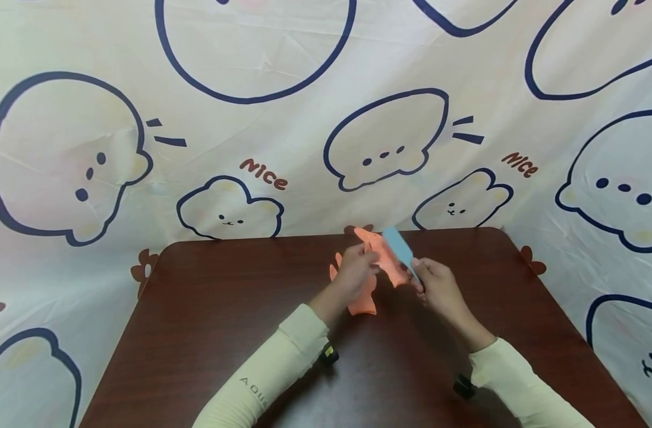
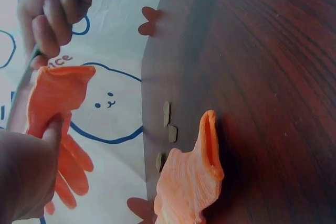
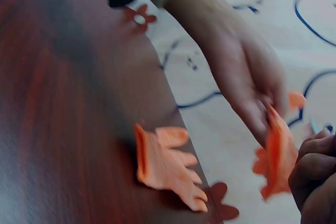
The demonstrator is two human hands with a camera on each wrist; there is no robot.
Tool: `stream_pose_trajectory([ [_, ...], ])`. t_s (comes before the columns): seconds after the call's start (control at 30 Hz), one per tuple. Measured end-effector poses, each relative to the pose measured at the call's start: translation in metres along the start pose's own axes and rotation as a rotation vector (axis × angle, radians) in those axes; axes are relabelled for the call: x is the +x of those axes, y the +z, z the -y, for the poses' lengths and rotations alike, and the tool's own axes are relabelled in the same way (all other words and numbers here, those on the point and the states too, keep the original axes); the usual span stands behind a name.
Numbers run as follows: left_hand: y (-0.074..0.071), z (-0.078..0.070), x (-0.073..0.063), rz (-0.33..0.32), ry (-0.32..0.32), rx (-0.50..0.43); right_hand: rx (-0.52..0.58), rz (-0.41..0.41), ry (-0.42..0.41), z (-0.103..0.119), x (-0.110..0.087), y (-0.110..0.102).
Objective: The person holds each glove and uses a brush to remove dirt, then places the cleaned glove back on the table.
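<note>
Up off the table, my left hand [image 1: 355, 270] pinches an orange glove [image 1: 384, 255] between thumb and fingers. In the left wrist view the glove's cuff [image 2: 65, 72] points up and its fingers hang down. My right hand [image 1: 438, 285] grips the handle of a light blue, flat-headed tool [image 1: 397, 245], whose head overlaps the held glove in the head view. The right wrist view shows the curled right fingers [image 3: 315, 174] close beside that glove. A second orange glove [image 3: 168, 163] lies on the table below my left hand, its cuff slightly agape.
The dark brown wooden table [image 1: 224, 333] ends just beyond both hands. A pale cloth [image 1: 299, 137] with cartoon outlines hangs behind and along its sides. Several small brownish bits [image 2: 172, 134] show near the table's far edge. Dark wrist cameras [image 1: 465, 385] hang below the sleeves.
</note>
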State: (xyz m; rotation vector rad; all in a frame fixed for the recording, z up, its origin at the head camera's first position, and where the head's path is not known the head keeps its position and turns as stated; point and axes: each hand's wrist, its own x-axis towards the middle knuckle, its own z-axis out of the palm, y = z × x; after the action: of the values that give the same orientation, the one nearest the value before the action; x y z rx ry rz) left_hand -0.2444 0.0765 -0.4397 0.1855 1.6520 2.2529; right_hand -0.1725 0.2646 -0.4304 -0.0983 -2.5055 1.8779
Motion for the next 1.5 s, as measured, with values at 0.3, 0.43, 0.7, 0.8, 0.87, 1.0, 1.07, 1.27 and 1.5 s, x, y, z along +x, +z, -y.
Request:
stream_pose_trajectory([
  [0.3,0.000,0.000,-0.003,0.061,-0.037,-0.103,-0.138,-0.069,0.007,0.001,0.002,0.006],
  [0.43,0.001,0.005,-0.002,0.076,-0.034,-0.121,-0.152,-0.096,-0.005,-0.002,0.005,0.003],
  [0.7,0.003,0.006,-0.003,0.036,-0.038,-0.087,-0.081,-0.172,0.024,-0.012,0.014,-0.019],
  [0.8,0.002,0.005,-0.003,0.015,-0.025,-0.090,-0.045,-0.173,0.019,-0.010,0.014,-0.024],
  [0.87,0.001,0.005,-0.002,0.014,-0.036,-0.110,-0.026,-0.138,0.010,-0.007,0.011,-0.022],
  [1.0,0.001,0.008,-0.001,0.048,-0.077,-0.154,-0.001,-0.022,0.002,0.001,0.003,-0.007],
  [1.07,0.003,0.008,-0.001,0.085,-0.089,-0.168,-0.009,0.030,0.001,0.004,0.000,0.001],
  [1.27,0.004,0.004,-0.004,0.115,-0.110,-0.138,-0.089,0.016,0.028,0.001,-0.002,0.009],
  [1.5,0.000,0.002,-0.008,0.121,-0.101,-0.121,-0.162,-0.065,0.027,0.000,0.002,0.003],
])
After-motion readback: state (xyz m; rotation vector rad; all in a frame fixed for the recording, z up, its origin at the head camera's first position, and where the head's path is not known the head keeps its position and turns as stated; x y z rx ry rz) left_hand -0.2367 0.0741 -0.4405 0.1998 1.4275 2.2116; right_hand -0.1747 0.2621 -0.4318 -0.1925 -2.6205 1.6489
